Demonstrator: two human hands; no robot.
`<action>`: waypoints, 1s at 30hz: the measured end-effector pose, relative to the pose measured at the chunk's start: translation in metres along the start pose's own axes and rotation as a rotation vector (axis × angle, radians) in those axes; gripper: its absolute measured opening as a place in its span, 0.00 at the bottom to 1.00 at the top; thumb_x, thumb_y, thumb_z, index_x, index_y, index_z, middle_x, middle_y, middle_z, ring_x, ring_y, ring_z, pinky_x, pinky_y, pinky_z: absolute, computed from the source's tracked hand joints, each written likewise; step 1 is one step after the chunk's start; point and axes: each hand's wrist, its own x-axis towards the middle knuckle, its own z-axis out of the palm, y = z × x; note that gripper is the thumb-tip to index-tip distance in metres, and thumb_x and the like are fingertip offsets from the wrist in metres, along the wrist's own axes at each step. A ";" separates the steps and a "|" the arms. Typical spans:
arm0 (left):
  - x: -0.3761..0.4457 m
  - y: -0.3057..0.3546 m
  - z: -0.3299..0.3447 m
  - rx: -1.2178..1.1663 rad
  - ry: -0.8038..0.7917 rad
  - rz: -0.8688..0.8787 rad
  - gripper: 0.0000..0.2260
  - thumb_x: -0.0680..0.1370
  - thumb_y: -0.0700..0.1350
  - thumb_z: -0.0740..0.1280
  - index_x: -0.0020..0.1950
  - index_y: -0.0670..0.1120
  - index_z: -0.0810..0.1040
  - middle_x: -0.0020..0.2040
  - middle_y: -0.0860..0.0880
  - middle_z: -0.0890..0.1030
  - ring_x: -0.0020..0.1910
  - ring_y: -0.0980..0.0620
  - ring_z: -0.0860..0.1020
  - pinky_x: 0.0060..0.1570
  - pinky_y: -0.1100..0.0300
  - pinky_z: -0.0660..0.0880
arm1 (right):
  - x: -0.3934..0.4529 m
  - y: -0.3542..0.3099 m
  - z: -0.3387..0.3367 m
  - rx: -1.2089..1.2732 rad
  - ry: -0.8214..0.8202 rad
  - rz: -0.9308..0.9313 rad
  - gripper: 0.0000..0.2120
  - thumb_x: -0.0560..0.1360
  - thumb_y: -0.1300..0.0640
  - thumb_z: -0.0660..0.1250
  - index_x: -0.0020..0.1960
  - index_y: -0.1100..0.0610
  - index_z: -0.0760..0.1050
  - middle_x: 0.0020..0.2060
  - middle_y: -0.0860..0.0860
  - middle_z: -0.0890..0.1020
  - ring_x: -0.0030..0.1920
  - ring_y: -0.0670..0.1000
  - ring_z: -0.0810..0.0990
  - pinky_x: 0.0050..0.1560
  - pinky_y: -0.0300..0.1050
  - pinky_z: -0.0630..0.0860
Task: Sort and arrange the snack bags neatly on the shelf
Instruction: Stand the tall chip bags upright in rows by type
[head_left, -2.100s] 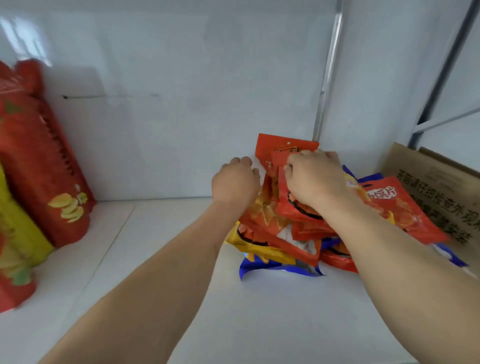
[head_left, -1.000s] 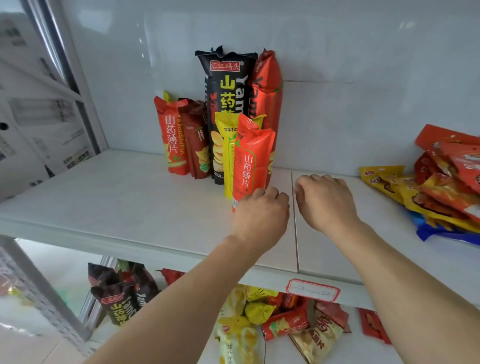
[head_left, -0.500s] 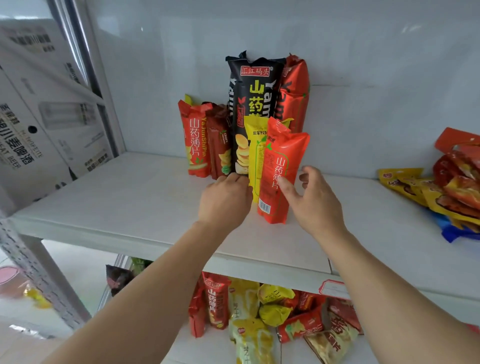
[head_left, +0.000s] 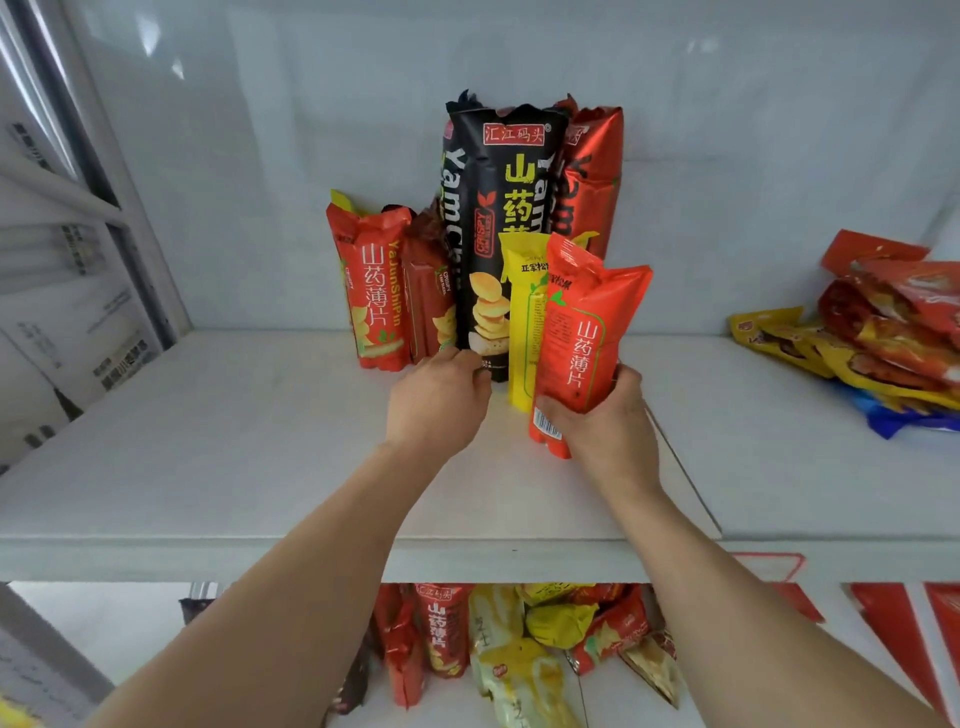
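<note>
Head view of a white shelf (head_left: 218, 457) during sorting. The right hand (head_left: 605, 415) is gripping the lower part of a small red yam-chip bag (head_left: 584, 338), fingers and thumb curled round it; the bag is standing at the front of the upright cluster, at about 1 o'clock from frame centre, leaning slightly to the right. The left hand (head_left: 441, 400) is reaching to the foot of the tall black bag (head_left: 498, 234) at 12 o'clock; its fingertips are touching or nearly touching the bag's base, fingers loosely curled, and whether they are closing on anything cannot be told.

A yellow bag (head_left: 524, 322) is standing just left of the gripped red bag, touching it. A tall red bag (head_left: 592, 176) is standing behind, and two shorter red bags (head_left: 374, 296) are standing at 11 o'clock. A loose pile of flat snack bags (head_left: 878, 332) is lying well apart at 3 o'clock, not yet sorted.

Judged step: regrouping the red bag with its like. To do this well, the gripping hand should be lifting the bag straight up rather than dragging it, since the yellow neighbour is likely to topple; the other hand should be steadying the black bag meanwhile.
</note>
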 end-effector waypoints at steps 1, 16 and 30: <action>0.000 -0.002 -0.001 -0.015 -0.012 -0.013 0.13 0.83 0.50 0.59 0.59 0.47 0.81 0.55 0.49 0.81 0.52 0.45 0.79 0.42 0.56 0.71 | -0.004 -0.001 0.001 0.010 -0.006 -0.012 0.40 0.64 0.38 0.76 0.67 0.52 0.62 0.60 0.48 0.76 0.54 0.53 0.80 0.50 0.50 0.79; 0.024 -0.082 -0.013 -0.392 -0.040 -0.496 0.23 0.80 0.50 0.65 0.74 0.45 0.69 0.70 0.42 0.72 0.66 0.40 0.73 0.62 0.48 0.71 | -0.028 -0.032 0.049 0.159 -0.259 -0.090 0.36 0.66 0.43 0.75 0.69 0.42 0.61 0.55 0.41 0.79 0.52 0.49 0.82 0.51 0.49 0.80; 0.082 -0.150 0.021 -1.045 -0.124 -0.549 0.29 0.78 0.41 0.71 0.76 0.41 0.62 0.58 0.54 0.73 0.50 0.56 0.75 0.34 0.75 0.72 | -0.016 -0.050 0.099 0.228 -0.174 0.053 0.42 0.56 0.45 0.83 0.61 0.40 0.61 0.50 0.36 0.78 0.48 0.41 0.81 0.48 0.51 0.82</action>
